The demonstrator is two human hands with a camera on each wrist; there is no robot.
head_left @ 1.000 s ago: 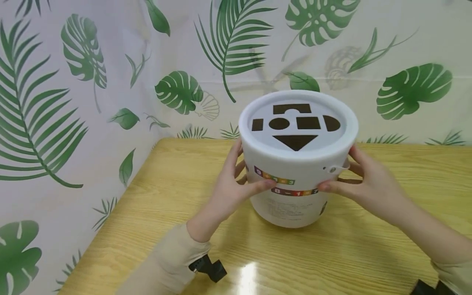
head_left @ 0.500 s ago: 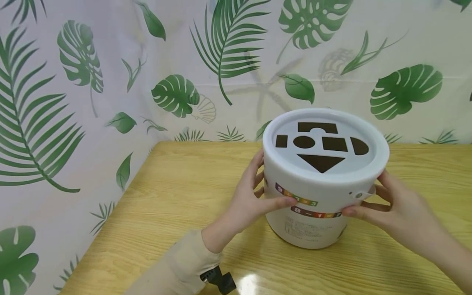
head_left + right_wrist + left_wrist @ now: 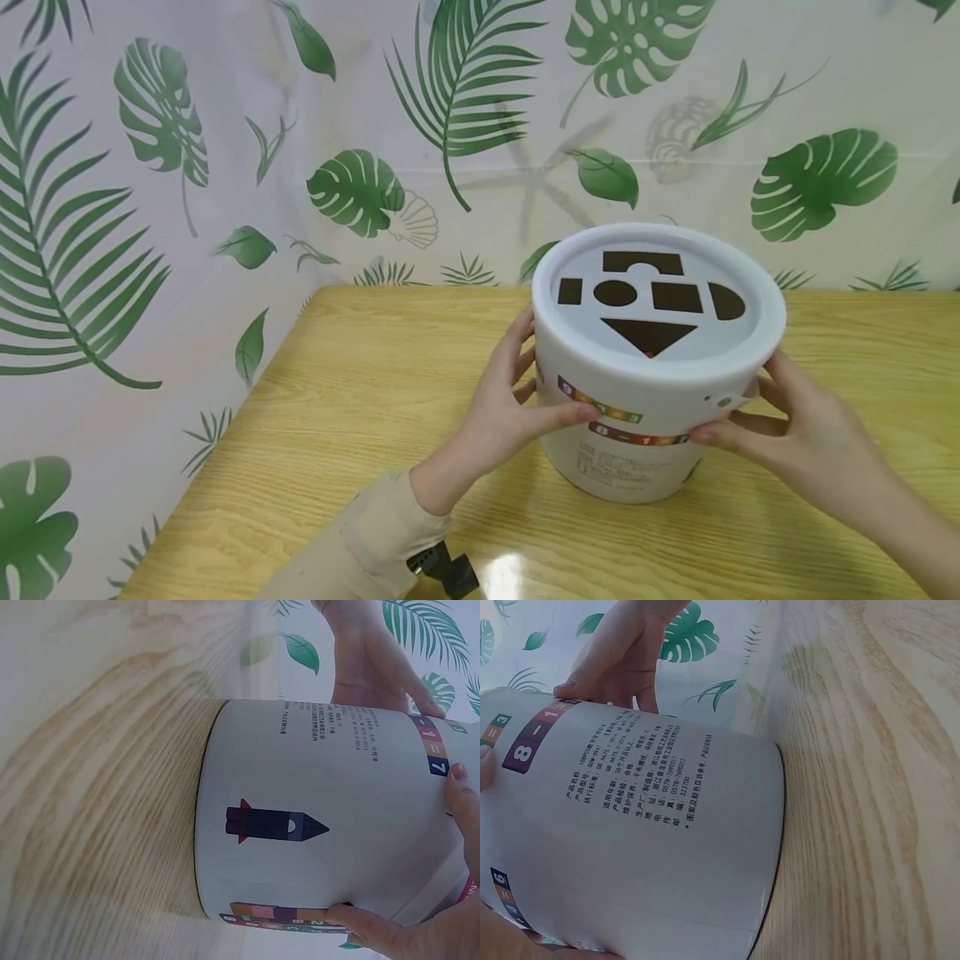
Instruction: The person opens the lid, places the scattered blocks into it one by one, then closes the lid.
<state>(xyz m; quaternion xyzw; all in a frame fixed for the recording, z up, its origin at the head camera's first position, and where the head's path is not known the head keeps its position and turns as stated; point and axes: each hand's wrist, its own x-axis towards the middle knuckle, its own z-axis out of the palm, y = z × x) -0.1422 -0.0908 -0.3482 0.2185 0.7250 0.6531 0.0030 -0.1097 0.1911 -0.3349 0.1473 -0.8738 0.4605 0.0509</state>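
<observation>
A white bucket [image 3: 637, 458] stands upright on the wooden table, printed with coloured number strips and small text. Its white lid [image 3: 585, 329] has dark shaped cut-outs, among them a triangle, a circle and a half-round; a speck of red shows at the triangle's tip. My left hand [image 3: 498, 408] grips the bucket's left side, thumb across the front and fingers going behind. On the right side my right hand [image 3: 810, 433] holds it the same way, near the handle's pivot [image 3: 723, 402]. In the right wrist view a rocket picture [image 3: 274, 825] shows on the wall of the bucket.
The wooden table [image 3: 360, 375] reaches back to a white cloth backdrop [image 3: 480, 225] with green leaf prints, which also runs along the left side. A black wrist-camera mount [image 3: 444, 571] sits at the left sleeve.
Both hands have brought the bucket right and nearer to me during the first half second. Since then it has hardly moved, with a red speck now showing in the triangle. The grip is unchanged.
</observation>
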